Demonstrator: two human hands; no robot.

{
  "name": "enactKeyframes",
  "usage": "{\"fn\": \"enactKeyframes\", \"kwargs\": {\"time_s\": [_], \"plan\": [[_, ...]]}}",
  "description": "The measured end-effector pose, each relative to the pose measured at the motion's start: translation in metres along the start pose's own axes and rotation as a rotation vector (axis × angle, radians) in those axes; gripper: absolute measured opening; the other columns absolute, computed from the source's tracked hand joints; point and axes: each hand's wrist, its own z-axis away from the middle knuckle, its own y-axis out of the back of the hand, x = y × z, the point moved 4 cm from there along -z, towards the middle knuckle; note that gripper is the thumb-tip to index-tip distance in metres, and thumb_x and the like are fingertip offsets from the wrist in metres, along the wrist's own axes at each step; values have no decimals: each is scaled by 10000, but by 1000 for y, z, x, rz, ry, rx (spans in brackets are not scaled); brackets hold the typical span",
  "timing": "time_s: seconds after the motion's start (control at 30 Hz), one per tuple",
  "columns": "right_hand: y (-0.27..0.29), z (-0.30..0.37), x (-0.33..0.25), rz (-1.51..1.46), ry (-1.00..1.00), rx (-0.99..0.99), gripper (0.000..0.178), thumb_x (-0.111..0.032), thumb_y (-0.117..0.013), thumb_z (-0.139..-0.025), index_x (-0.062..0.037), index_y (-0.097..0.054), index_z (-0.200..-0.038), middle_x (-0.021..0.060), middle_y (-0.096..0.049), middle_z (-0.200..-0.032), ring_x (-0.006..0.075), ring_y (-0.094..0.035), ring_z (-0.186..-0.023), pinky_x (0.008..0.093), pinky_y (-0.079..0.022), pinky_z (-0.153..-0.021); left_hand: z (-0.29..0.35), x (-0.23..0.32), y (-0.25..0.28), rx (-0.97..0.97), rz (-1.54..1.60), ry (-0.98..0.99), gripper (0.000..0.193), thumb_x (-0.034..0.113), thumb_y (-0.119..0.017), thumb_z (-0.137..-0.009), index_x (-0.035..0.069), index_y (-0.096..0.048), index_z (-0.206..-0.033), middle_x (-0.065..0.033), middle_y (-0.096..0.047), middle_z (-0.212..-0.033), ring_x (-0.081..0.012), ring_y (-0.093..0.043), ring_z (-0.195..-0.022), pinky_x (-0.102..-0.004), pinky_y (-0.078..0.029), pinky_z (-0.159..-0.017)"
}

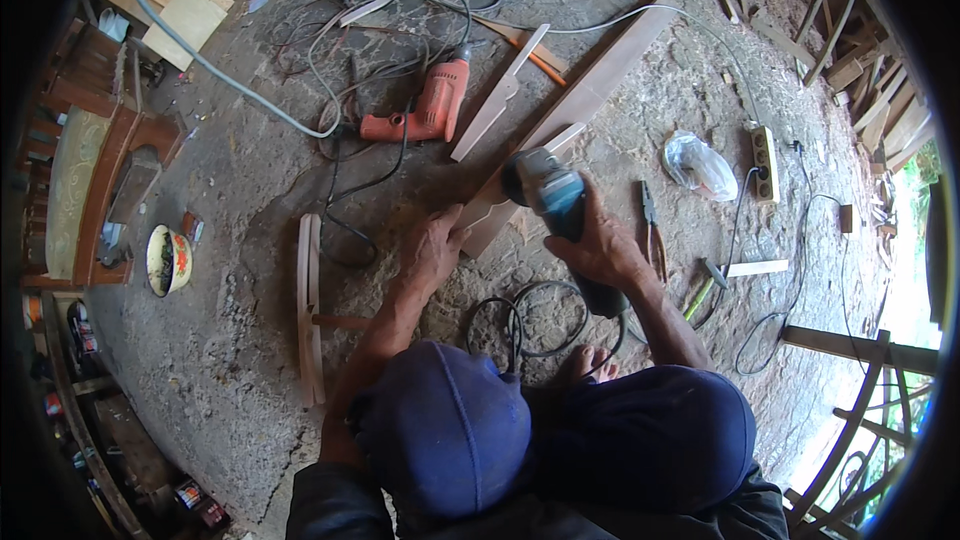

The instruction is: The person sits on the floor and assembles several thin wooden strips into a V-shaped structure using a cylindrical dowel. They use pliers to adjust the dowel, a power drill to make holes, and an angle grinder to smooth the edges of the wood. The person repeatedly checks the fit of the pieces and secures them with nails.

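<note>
My right hand [603,248] is wrapped round a teal and black angle grinder [562,202]. The grinder's head is over a pale, shaped wooden piece [566,139], hiding part of it; whether the disc touches the wood I cannot tell. This piece lies along a long wooden plank [612,65] that slants away to the far right. At the plank's near end, my left hand [434,252] grips the shaped piece, with its fingertips on the edge. Another wooden piece with a curved edge [500,95] lies left of the plank.
A red electric drill [430,105] lies at the far left amid tangled cables. Pliers [651,225], a hammer [708,285], a plastic bag [698,166] and a power strip [765,165] lie to the right. Wooden strips [310,310] and an enamel bowl [168,260] are on the left.
</note>
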Motion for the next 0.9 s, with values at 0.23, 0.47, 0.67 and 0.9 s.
{"fn": "enactKeyframes", "kwargs": {"time_s": [0.23, 0.47, 0.67, 0.9], "plan": [[-16, -14, 2, 43, 52, -51, 1102, -401, -771, -820, 52, -110, -1576, 351, -670, -1110, 495, -674, -1054, 506, -531, -947, 0, -4, -4, 9, -16, 13, 441, 188, -684, -948, -11, -617, -1336, -270, -681, -1188, -435, -665, -1086, -473, -538, -911], [23, -47, 41, 14, 4, 93, 1105, -394, -775, -809, 50, -101, -1564, 348, -675, -1095, 485, -688, -1022, 495, -547, -903, 0, -5, -6, -69, -7, 111, 462, 190, -671, -971, -7, -591, -1381, -284, -661, -1240, -458, -640, -1131, -462, -525, -927], [64, -77, 72, 35, -107, 180, 1034, -428, -768, -800, 66, -211, -1517, 333, -679, -1080, 458, -689, -1035, 489, -541, -898, -1, -3, -4, -54, 4, 101, 464, 221, -666, -977, -8, -598, -1374, -280, -668, -1227, -454, -652, -1112, -457, -528, -926], [56, -46, 53, -94, -42, 175, 1040, -422, -791, -808, 71, -211, -1517, 345, -629, -1220, 447, -655, -1125, 493, -517, -958, 0, -7, -8, -22, -4, 81, 444, 196, -685, -952, -18, -623, -1336, -276, -675, -1216, -443, -655, -1109, -459, -529, -940]]}}
